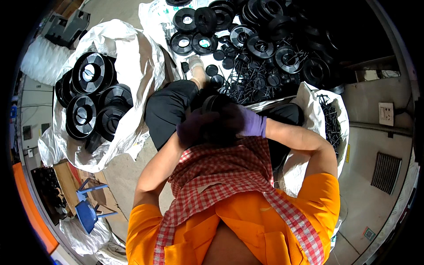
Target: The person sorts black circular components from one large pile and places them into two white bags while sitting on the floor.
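Holding a round black plastic disc [215, 104] low between the knees, both purple-gloved hands meet on it: left hand [196, 128] under its near edge, right hand [247, 123] wrapped over the right side. Motion blur hides the fingers, so grip closure cannot be told. Ribbed black discs [90, 73] fill a white woven sack [137, 57] at left; thin black pins [251, 81] litter the floor ahead.

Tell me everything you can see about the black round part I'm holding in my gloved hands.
The black round part is a dark, plastic-looking disc with a raised rim, only partly visible above the purple-gloved left hand and right hand, which close around it over the lap. Its lower half is hidden and blurred. It resembles the black discs heaped on the floor ahead.
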Available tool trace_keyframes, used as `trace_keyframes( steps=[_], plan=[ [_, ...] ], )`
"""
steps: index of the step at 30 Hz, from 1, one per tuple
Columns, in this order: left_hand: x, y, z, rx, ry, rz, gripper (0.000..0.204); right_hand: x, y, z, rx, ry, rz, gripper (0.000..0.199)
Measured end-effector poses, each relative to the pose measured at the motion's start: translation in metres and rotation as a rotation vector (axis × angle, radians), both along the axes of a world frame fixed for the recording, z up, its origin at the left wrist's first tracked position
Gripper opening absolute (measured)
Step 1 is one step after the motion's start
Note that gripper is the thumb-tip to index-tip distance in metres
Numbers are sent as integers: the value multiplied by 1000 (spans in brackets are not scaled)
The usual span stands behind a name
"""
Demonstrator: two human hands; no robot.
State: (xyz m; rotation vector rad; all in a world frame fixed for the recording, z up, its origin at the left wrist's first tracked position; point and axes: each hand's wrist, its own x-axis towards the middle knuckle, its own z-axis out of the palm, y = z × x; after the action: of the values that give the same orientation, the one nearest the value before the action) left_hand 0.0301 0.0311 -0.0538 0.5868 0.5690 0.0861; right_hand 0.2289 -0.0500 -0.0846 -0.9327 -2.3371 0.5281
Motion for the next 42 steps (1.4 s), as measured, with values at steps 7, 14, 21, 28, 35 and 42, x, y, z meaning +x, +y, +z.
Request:
trace_keyframes(
  steps=[7,14,21,28,35,42],
  plan=[
    [15,-24,-26,750,44,124,70,-19,-1,-50,-1144,1190,-358,33],
    [12,-9,-12,468,169,-4,42,-22,-12,-4,-543,622,-348,31],
    [3,15,-14,-56,96,-101,28,-8,-5,-23,142,112,73,32],
    [17,-21,-4,996,-36,80,54,-30,-13,-11,-1053,941,-506,37],
    [11,-28,-16,582,17,190,62,-13,4,-60,-899,1062,-376,54],
    [19,-27,-79,931,144,185,61,-6,-4,-60,-770,785,-465,48]
  ],
)
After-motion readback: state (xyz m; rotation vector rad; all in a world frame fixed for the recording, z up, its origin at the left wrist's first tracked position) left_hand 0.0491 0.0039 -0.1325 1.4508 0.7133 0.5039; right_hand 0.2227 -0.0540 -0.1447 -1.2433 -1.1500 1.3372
